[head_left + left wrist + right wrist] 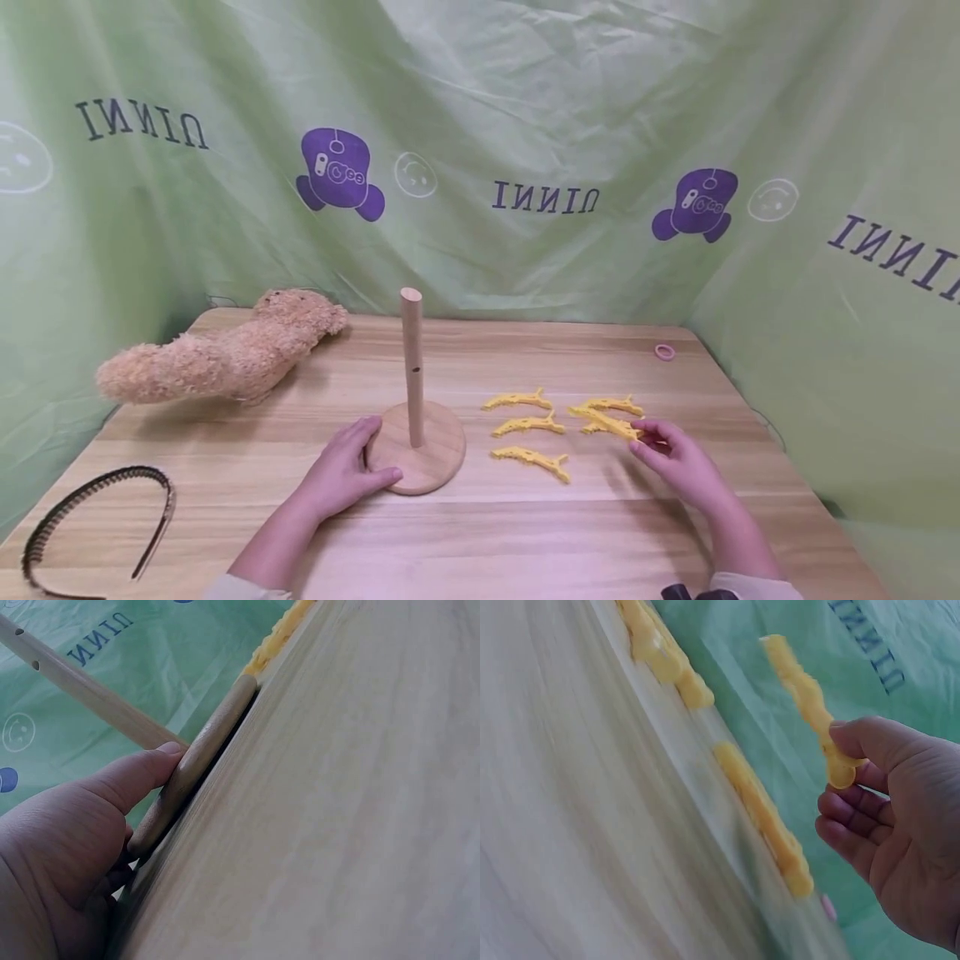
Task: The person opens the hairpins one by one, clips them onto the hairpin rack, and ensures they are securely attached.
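My left hand (pixel 347 468) grips the near left rim of a wooden stand (pixel 442 462), a round base with an upright post. In the left wrist view the thumb (pixel 142 776) lies on top of the base (pixel 196 761), with fingers at its edge. The post has small holes. My right hand (pixel 678 467) pinches the forked end of a yellow hair clip (pixel 606 422) between thumb and fingers. The right wrist view shows this clip (pixel 808 697) raised above the table. Below it lie other yellow clips (pixel 765 817); one (pixel 597 430) is partly hidden by the held one.
Three yellow clips (pixel 528 425) lie in a column right of the stand. A fluffy plush toy (pixel 225 354) sits at the back left, a dark toothed headband (pixel 97 483) at the front left. A pink ring (pixel 664 352) lies at the back right. Green cloth surrounds the table.
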`<state>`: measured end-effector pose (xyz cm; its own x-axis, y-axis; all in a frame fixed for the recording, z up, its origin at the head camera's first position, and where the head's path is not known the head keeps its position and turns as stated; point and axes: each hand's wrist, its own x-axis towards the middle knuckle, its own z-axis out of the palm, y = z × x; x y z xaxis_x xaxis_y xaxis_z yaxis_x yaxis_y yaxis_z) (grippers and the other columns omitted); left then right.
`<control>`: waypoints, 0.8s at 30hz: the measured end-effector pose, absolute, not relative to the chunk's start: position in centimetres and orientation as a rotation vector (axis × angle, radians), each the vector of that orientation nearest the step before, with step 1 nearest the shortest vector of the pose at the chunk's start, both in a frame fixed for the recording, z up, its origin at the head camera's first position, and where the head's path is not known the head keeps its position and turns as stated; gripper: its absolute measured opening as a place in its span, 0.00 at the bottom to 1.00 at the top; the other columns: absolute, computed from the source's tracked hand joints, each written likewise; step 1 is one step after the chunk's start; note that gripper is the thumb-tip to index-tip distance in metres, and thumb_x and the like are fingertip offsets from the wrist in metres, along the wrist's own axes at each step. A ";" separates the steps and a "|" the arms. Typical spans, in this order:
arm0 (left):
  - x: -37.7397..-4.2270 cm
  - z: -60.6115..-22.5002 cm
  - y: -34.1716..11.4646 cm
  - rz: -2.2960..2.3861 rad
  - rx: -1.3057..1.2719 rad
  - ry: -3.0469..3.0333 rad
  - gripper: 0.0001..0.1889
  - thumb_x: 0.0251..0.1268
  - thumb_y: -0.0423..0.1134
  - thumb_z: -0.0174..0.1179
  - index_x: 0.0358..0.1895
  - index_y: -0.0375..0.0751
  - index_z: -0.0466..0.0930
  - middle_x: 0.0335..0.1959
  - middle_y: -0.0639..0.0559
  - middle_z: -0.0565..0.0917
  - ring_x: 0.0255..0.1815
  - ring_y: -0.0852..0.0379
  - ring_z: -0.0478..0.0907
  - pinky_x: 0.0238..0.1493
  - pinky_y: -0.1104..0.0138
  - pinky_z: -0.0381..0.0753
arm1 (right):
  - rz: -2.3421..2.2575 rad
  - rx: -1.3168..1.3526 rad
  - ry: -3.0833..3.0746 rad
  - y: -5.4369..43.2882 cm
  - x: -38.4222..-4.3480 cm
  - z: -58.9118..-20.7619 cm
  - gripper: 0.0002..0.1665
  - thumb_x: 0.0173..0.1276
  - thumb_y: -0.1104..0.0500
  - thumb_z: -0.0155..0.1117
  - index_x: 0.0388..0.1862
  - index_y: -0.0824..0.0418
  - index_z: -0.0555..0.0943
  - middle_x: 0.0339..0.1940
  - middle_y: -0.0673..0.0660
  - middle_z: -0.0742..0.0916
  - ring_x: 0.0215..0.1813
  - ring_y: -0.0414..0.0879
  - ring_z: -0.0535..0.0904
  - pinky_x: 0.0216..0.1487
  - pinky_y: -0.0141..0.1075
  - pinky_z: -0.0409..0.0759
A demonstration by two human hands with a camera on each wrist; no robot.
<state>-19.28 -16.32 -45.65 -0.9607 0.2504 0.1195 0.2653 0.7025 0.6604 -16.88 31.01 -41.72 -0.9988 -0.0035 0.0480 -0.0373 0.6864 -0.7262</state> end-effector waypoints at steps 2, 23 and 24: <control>-19.3 -45.7 -16.3 -1.127 -0.431 -2.884 0.49 0.52 0.57 0.71 0.70 0.27 0.63 0.71 0.29 0.66 0.73 0.29 0.59 0.73 0.39 0.57 | 1.240 0.093 -2.815 30.0 -17.2 -41.3 0.22 0.69 0.58 0.64 0.56 0.71 0.76 0.49 0.63 0.83 0.44 0.28 0.75 0.45 0.20 0.79; -19.2 -45.7 -16.2 -1.147 -0.411 -2.896 0.49 0.51 0.57 0.71 0.70 0.28 0.64 0.72 0.30 0.64 0.74 0.30 0.58 0.74 0.39 0.56 | 0.974 0.748 -2.747 17.0 -21.4 -36.8 0.18 0.68 0.57 0.64 0.55 0.62 0.80 0.45 0.54 0.86 0.48 0.47 0.82 0.52 0.47 0.84; -19.2 -45.6 -16.2 -1.144 -0.410 -2.898 0.49 0.51 0.57 0.71 0.70 0.28 0.64 0.72 0.30 0.64 0.74 0.30 0.58 0.74 0.39 0.56 | 0.958 0.770 -2.737 16.4 -21.6 -36.7 0.18 0.68 0.58 0.64 0.55 0.62 0.81 0.44 0.54 0.86 0.47 0.46 0.82 0.51 0.46 0.84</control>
<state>-19.22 -16.16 -45.61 -0.9659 0.2411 0.0942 0.2404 0.7007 0.6718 -21.61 16.40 -36.65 -0.8590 -0.4210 0.2914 -0.5108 0.6660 -0.5436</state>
